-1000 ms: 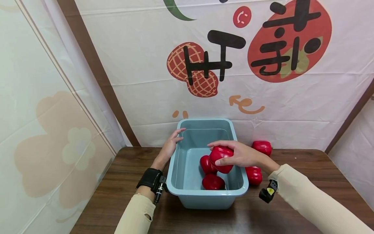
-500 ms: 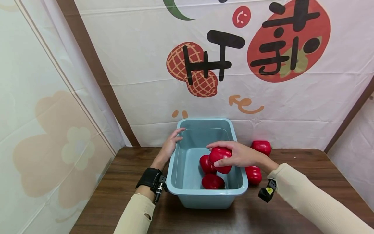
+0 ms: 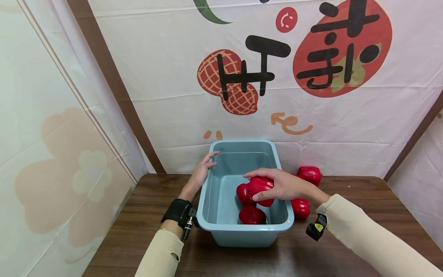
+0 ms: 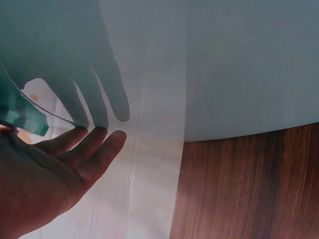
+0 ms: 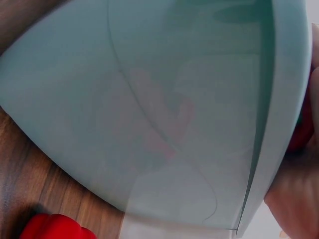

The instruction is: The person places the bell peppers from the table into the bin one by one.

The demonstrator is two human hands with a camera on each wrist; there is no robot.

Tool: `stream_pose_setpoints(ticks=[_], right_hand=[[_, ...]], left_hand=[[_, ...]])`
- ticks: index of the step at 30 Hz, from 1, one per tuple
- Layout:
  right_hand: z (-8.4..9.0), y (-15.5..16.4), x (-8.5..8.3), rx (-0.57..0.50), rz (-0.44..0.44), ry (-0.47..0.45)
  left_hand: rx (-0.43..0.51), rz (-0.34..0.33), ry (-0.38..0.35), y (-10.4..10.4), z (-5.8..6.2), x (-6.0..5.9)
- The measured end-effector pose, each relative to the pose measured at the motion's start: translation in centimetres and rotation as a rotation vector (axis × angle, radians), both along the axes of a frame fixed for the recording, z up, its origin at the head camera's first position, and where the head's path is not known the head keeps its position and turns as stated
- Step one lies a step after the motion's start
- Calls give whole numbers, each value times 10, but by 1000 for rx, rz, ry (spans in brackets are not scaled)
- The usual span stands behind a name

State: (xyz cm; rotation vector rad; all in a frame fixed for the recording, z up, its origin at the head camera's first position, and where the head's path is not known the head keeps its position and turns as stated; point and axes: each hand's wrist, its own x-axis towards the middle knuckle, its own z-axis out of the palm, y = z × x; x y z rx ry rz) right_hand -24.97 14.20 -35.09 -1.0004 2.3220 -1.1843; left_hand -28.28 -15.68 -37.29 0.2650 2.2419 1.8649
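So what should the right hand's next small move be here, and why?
Probably lower a little and let go. The right hand grips a red pepper inside the rim of the blue tub, just above two peppers already lying there, so a short drop seems safe. The left hand rests on the tub's left rim, steadying it.

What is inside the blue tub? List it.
Two red peppers lie on the floor of the blue tub; the right hand holds a third pepper above them. Anything beneath it is hidden.
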Motion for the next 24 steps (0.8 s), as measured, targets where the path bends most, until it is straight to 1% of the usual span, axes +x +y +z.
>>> stream_pose_setpoints(ticks=[3, 7, 9, 14, 16, 20, 24], right_hand=[[0, 0, 0, 9, 5, 14], [-1, 0, 0, 24, 12, 32], [-1, 0, 0, 30, 15, 37], [0, -1, 0, 36, 26, 46], [0, -1, 1, 35, 32, 51], [0, -1, 1, 26, 32, 58], [-1, -1, 0, 15, 22, 60]], left_hand=[[-9, 1, 5, 0, 1, 1], [6, -1, -9, 0, 0, -1], [10, -1, -17, -1, -5, -6], [13, 12, -12, -3, -23, -19], [11, 19, 0, -3, -27, -21], [5, 35, 26, -3, -30, -21], [2, 39, 38, -3, -31, -20]])
